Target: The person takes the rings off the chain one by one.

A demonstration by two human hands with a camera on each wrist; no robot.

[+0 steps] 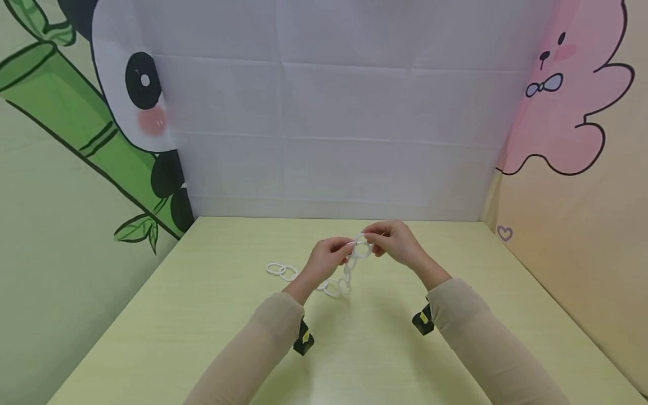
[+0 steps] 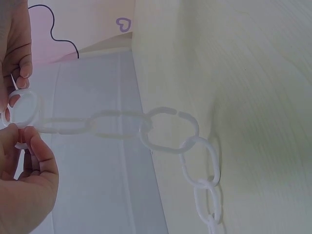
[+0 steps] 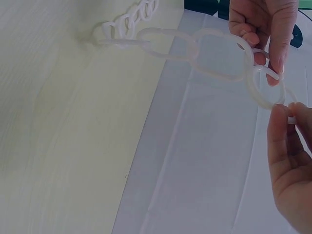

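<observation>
In the head view, a panda print (image 1: 115, 84) is seen on the wall at 10 o'clock; right of it, the loose end of a white link chain (image 2: 145, 128) is laid on the surface (image 1: 202, 315), at 8 o'clock from the left hand (image 1: 324, 257), by which the chain's raised end is pinched. From that grip, links are hung at 6 o'clock down to the surface; at 3 o'clock, the raised end is likewise pinched by the right hand (image 1: 396, 243), whether on the same link can't be told. Pink bear print (image 1: 572, 107) is seen at 2 o'clock.
</observation>
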